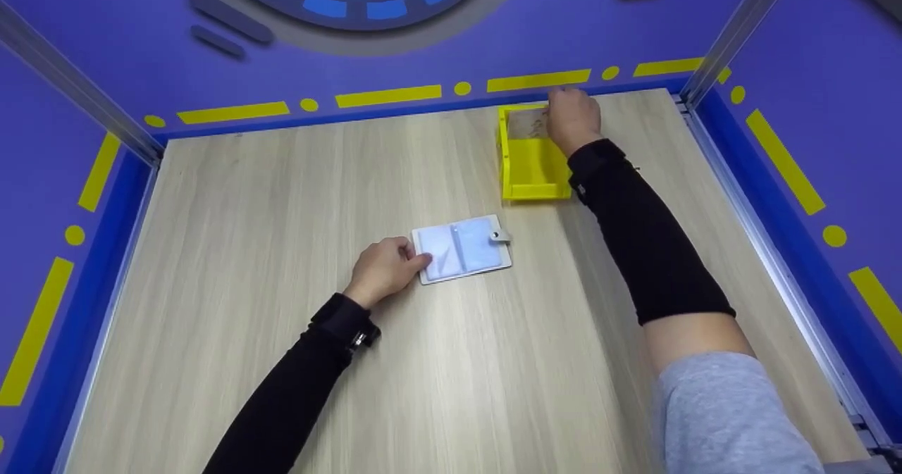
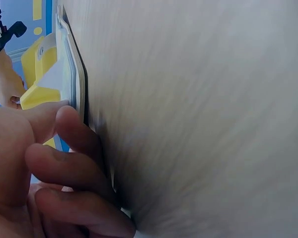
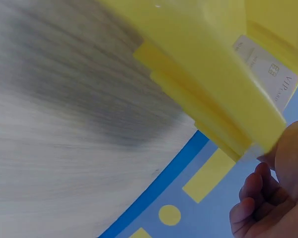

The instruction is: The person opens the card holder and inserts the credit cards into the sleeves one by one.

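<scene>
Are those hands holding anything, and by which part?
The left hand pinches the open card holder by its left edge; whether the right hand holds anything cannot be told.

Lettering "VIP CARD" on the pale card (image 3: 262, 62) in the yellow bin (image 3: 208, 64), near the right hand (image 3: 290, 183). A small square emblem (image 3: 273, 70) stands beside the words; the card's remaining fine print is too small to read.

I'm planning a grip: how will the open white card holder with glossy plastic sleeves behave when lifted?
The card holder looks thin, so probably light. Its plastic sleeves may flop, since one sticks up; their sheen suggests some slipperiness.
</scene>
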The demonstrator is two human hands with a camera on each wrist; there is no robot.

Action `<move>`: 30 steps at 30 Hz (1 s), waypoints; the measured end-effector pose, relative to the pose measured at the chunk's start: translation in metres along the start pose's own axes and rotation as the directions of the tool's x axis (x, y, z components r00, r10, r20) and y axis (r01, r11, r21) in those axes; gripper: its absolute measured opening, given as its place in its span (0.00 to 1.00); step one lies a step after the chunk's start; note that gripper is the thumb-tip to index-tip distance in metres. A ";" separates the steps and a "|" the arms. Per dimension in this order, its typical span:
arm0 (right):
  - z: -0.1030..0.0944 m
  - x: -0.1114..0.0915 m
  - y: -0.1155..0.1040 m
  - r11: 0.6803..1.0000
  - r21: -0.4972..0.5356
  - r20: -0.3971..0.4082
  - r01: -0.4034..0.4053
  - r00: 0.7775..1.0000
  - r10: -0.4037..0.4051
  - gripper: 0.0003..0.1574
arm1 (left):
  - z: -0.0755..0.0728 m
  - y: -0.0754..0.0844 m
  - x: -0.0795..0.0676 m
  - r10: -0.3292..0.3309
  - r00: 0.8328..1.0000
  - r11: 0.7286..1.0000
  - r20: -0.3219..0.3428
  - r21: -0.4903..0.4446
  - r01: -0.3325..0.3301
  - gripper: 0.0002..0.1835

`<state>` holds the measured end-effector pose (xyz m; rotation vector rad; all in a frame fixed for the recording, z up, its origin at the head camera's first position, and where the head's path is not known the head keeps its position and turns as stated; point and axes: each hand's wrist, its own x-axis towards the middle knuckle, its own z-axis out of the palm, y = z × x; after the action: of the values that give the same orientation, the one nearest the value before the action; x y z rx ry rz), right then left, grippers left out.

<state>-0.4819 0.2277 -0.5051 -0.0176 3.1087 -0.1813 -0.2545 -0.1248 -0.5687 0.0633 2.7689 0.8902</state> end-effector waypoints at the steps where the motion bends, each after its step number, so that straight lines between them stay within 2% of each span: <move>1: 0.000 0.000 0.001 1.000 0.002 -0.002 0.004 1.000 -0.004 0.22 | 0.001 0.000 0.000 -0.001 1.000 1.000 0.002 0.000 0.001 0.19; 6: -0.004 -0.005 0.005 0.999 0.022 -0.013 0.029 0.999 -0.029 0.18 | 0.002 0.000 -0.001 -0.010 1.000 1.000 0.010 -0.011 0.010 0.19; 12: -0.019 -0.014 0.004 0.994 0.086 -0.017 0.063 0.998 -0.062 0.19 | -0.001 0.002 -0.001 -0.022 1.000 1.000 0.020 -0.005 0.022 0.19; 18: -0.030 -0.024 0.002 0.988 0.099 -0.027 0.114 0.993 -0.112 0.20 | -0.001 0.003 -0.002 -0.021 1.000 1.000 0.018 -0.008 0.021 0.19; 20: -0.033 -0.027 0.004 0.984 0.136 -0.020 0.118 0.993 -0.116 0.20 | -0.002 0.003 -0.002 -0.019 1.000 1.000 0.015 -0.011 0.019 0.19; 25: -0.042 -0.036 0.004 0.960 0.272 0.012 0.069 0.997 -0.075 0.23 | -0.002 0.003 -0.002 -0.017 1.000 1.000 0.020 -0.005 0.018 0.19; 30: -0.048 -0.050 -0.007 0.909 0.416 0.056 0.000 0.998 -0.026 0.24 | -0.003 0.001 -0.001 -0.026 0.999 1.000 0.027 -0.003 0.026 0.20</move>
<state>-0.4334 0.2270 -0.4548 -0.0335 2.9395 -0.8224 -0.2544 -0.1253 -0.5658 0.0386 2.7369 0.8817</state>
